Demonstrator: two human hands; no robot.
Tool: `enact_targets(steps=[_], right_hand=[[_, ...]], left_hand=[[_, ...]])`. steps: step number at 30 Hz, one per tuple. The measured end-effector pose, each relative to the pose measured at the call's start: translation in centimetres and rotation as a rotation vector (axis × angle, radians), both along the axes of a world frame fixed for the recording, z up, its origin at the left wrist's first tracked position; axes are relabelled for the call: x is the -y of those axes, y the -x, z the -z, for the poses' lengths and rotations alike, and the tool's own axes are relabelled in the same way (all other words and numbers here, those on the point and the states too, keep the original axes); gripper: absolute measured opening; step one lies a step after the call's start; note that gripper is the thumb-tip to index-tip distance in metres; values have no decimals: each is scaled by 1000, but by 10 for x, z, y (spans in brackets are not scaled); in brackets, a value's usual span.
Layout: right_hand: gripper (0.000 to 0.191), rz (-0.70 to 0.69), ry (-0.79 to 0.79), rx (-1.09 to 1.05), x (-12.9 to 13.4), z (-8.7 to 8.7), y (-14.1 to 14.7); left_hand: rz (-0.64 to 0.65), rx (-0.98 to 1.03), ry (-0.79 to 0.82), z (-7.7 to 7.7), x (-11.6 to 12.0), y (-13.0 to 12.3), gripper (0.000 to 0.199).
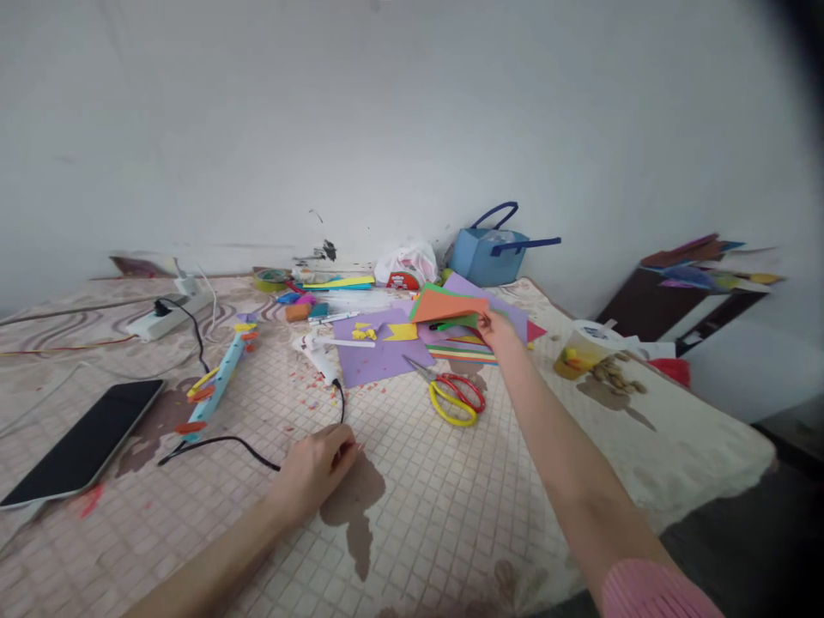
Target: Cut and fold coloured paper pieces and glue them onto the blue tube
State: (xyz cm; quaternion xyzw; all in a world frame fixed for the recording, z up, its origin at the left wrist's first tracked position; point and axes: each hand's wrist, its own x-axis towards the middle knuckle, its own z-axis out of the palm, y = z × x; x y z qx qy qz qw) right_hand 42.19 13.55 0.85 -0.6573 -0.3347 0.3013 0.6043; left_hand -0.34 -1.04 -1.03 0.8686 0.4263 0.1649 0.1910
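Observation:
My right hand pinches the edge of orange paper with green sheets against it, lifted over a stack of coloured paper. Resting on the tablecloth, my left hand has its fingers curled in, with nothing seen in them. The black cord of a white glue gun runs to that hand and shows again on its other side; whether the hand touches it I cannot tell. Scissors with one red and one yellow handle lie between my hands. Purple paper carries small yellow cut pieces.
A light-blue paper strip with orange pieces, a black-screened tablet and a power strip are on the left. At right stands a plastic cup beside small brown items. A blue bag is at the back.

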Motion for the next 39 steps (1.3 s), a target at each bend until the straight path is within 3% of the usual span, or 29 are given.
enact_targets(steps=[8, 15, 18, 22, 27, 32, 39], right_hand=[[30, -284, 30, 169, 15, 15, 5], [31, -349, 10, 562, 19, -21, -30], [24, -348, 66, 764, 23, -27, -43], [23, -337, 223, 997, 41, -6, -48], [28, -199, 427, 1202, 68, 24, -53], [28, -171, 496, 1340, 81, 26, -59], [27, -219, 437, 1487, 82, 28, -44]], left_hand=[[17, 14, 25, 1, 0, 1, 27], [27, 16, 9, 1, 0, 1, 26], [31, 9, 6, 0, 0, 1, 25], [41, -1, -10, 1, 0, 0, 24], [48, -17, -2, 2, -1, 0, 25], [53, -25, 8, 4, -2, 0, 25], [49, -27, 13, 3, -1, 0, 26]])
